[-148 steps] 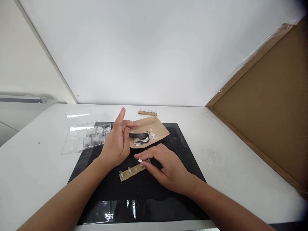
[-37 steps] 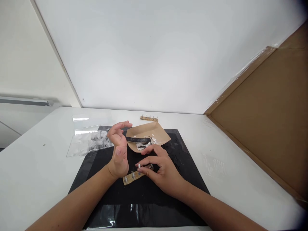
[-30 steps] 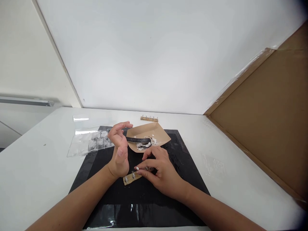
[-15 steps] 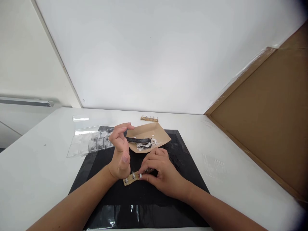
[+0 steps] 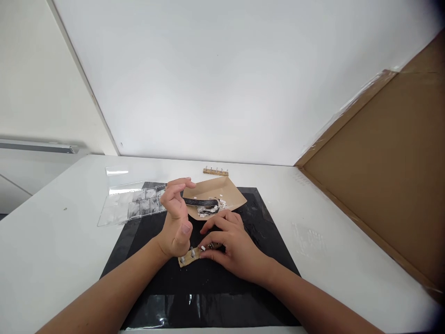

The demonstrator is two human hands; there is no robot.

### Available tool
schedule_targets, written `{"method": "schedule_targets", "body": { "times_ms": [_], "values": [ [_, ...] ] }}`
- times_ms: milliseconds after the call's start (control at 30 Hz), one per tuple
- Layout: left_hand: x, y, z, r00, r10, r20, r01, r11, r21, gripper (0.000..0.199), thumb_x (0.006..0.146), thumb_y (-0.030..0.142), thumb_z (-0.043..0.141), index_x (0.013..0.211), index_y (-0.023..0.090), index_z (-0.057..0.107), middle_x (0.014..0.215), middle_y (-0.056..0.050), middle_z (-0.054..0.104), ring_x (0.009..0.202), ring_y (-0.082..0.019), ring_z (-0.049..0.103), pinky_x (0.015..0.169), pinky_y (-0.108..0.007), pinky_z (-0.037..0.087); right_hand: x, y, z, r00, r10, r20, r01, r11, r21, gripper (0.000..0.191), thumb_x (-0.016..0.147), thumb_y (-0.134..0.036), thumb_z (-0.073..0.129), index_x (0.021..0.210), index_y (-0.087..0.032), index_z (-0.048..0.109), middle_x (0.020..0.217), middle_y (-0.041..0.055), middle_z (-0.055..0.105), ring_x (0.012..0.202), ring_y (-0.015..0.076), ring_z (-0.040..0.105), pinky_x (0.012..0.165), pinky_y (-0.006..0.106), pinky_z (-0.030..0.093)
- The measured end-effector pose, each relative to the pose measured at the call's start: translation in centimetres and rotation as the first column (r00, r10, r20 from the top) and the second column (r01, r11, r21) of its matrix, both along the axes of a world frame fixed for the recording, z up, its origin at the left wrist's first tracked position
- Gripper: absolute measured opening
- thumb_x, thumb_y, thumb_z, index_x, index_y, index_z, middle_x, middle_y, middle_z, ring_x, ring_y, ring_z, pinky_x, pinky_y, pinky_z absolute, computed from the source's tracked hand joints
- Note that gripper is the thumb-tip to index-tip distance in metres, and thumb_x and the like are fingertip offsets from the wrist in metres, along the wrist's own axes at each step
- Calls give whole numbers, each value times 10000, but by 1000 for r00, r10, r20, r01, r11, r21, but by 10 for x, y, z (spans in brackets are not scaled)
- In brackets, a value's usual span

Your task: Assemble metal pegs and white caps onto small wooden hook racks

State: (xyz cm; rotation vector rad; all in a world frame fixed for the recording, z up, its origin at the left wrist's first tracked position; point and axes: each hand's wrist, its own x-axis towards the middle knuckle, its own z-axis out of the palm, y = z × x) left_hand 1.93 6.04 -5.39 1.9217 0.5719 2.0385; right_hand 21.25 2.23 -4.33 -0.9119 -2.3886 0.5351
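Observation:
My right hand (image 5: pixel 231 243) is low over the mat, thumb and index finger pinched about a small white piece (image 5: pixel 203 249) at a narrow wooden strip (image 5: pixel 186 260). Small clear upright pieces on metal studs stand along the strip's left part; my fingers partly cover its right part. My left hand (image 5: pixel 176 220) is raised above the strip's left end, holding nothing, its fingers bent and apart from the thumb. Behind the hands is a brown paper tray (image 5: pixel 201 188) with a dark curved strip (image 5: pixel 201 202) and several small white bits (image 5: pixel 222 204) in it.
A black mat (image 5: pixel 208 301) lies on the white table (image 5: pixel 347 250). To the left is a clear lidded case (image 5: pixel 116 211) with compartments. A second wooden strip (image 5: pixel 215 172) with several studs stands behind the tray. Cardboard (image 5: pixel 382 176) borders the right side.
The small white piece has shifted slightly upward and tilted between my right fingertips. The other right fingers have spread a little from the index finger. My left hand has barely moved.

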Motion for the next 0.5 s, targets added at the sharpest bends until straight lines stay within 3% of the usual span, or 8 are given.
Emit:
{"method": "schedule_targets", "body": {
  "times_ms": [133,333,500],
  "values": [
    [-2,0,-1,1000,-9,-18,9,1000,-4,546,983,573,477,1428,267,402,1306,-138,500,1318,-346,447,1181,-673,274,3,0,5,998,33,49,-34,999,8,133,910,-397,848,995,-311,796,1176,10,713,1163,259,551,1010,477,350],
    [-2,2,-2,1000,-13,-28,14,1000,11,561,982,577,490,1435,258,400,1299,-139,501,1303,-345,451,1173,-671,287,5,-2,12,993,73,98,-73,997,3,78,959,-264,764,1034,-282,774,1171,18,705,1152,247,542,1009,471,363],
    [-2,3,1,999,-25,-46,26,999,25,553,985,560,501,1435,256,400,1295,-130,484,1261,-330,465,1168,-658,311,4,0,10,992,82,100,-83,997,5,37,986,-269,737,1008,-270,767,1124,16,717,1127,243,545,984,453,363]
  ]
}}
